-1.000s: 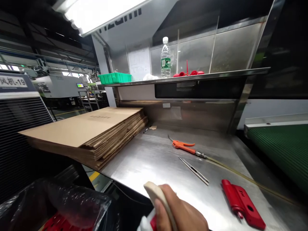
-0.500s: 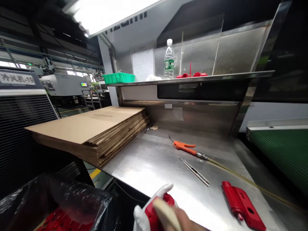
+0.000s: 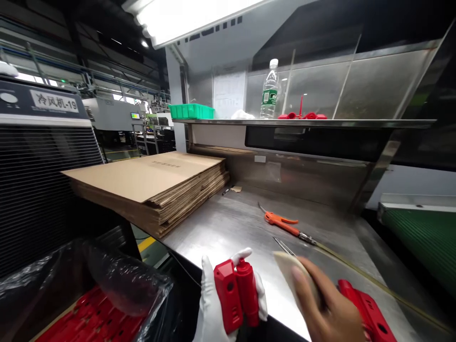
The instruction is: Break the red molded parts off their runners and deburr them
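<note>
My left hand (image 3: 208, 304), in a white glove, is wrapped round a red plastic housing (image 3: 228, 294) with a rounded cylinder along one side. My right hand (image 3: 327, 304) is bare and closed on a pale beige, flat piece with a curved edge (image 3: 290, 270); motion blur hides its exact kind. The piece is held apart from the housing, to its right. A pair of metal tweezers (image 3: 281, 244) lies just behind my right hand, partly covered. Another red plastic housing (image 3: 366, 308) rests on the steel table, partly behind my right hand.
An orange air blow gun (image 3: 281, 222) with a yellowish hose (image 3: 349, 259) lies on the steel table (image 3: 206, 237). Stacked cardboard sheets (image 3: 149, 178) stand left. A black-lined bin (image 3: 142, 289) holds red parts (image 3: 96, 313). The shelf carries a green tray (image 3: 192, 111) and a bottle (image 3: 270, 92).
My right hand has moved right, taking the beige piece away from the red housing. The housing now shows upright in my left hand. The view has turned a little left.
</note>
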`<action>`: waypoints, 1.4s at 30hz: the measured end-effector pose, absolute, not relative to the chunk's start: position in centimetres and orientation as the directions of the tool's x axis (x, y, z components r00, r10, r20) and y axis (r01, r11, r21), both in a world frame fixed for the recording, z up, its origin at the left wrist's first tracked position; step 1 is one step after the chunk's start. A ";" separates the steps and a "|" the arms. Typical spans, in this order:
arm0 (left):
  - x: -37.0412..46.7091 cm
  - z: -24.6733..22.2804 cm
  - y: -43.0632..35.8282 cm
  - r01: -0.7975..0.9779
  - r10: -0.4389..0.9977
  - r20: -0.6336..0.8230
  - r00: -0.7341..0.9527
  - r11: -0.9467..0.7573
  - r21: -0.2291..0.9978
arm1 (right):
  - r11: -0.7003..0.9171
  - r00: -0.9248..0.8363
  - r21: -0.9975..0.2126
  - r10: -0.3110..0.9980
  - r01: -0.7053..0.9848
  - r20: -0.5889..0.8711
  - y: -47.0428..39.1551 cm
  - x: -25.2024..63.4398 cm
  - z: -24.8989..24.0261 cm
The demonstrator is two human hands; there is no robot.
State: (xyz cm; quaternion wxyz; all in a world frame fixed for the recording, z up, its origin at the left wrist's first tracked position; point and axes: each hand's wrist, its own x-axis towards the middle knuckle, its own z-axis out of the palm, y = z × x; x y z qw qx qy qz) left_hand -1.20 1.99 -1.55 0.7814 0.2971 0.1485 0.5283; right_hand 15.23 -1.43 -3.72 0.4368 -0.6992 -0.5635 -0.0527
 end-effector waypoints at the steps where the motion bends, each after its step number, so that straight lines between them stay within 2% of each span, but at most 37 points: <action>1: -1.2 -1.4 2.0 -0.738 0.910 0.089 0.406 0.269 0.620 | 0.023 0.250 -0.505 0.848 0.863 0.467 0.3 15.6 -3.6; 3: -1.4 -1.2 1.9 -0.739 0.904 0.103 0.414 0.269 0.618 | 0.047 0.118 -0.429 0.929 0.902 0.351 3.9 16.3 -3.0; 5: -1.9 -1.2 2.0 -0.743 0.905 0.107 0.411 0.264 0.614 | 0.030 0.079 -0.352 0.954 0.935 0.290 6.8 17.8 -1.9; 10: -3.4 -2.0 2.3 -0.736 0.910 0.072 0.409 0.283 0.616 | -0.085 0.097 -0.121 0.990 0.989 0.104 11.6 25.0 0.8; 15: -4.0 -2.1 2.7 -0.691 0.890 -0.015 0.456 0.365 0.624 | -0.219 0.221 0.030 0.963 0.975 -0.156 15.0 29.7 -1.7; 19: -4.6 -2.2 3.1 -0.692 0.890 -0.067 0.450 0.395 0.604 | -0.229 0.239 0.109 0.966 0.967 -0.096 16.0 30.0 -4.5; 23: -4.7 -2.5 3.4 -0.715 0.898 -0.079 0.434 0.396 0.576 | -0.211 0.216 0.120 0.976 0.970 -0.029 17.3 30.4 -5.4; 28: -3.6 -3.1 3.7 -0.725 0.888 -0.042 0.458 0.401 0.561 | -0.170 0.184 0.108 0.973 0.980 -0.137 19.8 30.4 -5.0; 31: -3.5 -3.6 3.9 -0.730 0.875 -0.001 0.484 0.404 0.551 | -0.158 0.172 0.126 0.978 0.979 -0.114 20.2 29.8 -4.1; 34: -4.2 -3.8 4.3 -0.743 0.887 -0.002 0.462 0.389 0.546 | 0.010 -0.008 0.118 1.000 0.993 -0.017 18.4 28.6 -2.7; 37: -5.4 -3.7 5.1 -0.751 0.933 -0.084 0.350 0.333 0.571 | 0.208 -0.216 0.098 0.973 0.973 0.081 14.9 27.4 -1.0; 39: -6.3 -3.4 5.8 -0.739 0.959 -0.125 0.255 0.277 0.614 | 0.276 -0.287 0.088 0.946 0.957 0.152 12.2 26.8 0.2; 42: -7.2 -2.7 6.6 -0.736 0.983 -0.108 0.147 0.182 0.653 | 0.305 -0.313 0.071 0.925 0.950 0.216 8.4 27.1 1.7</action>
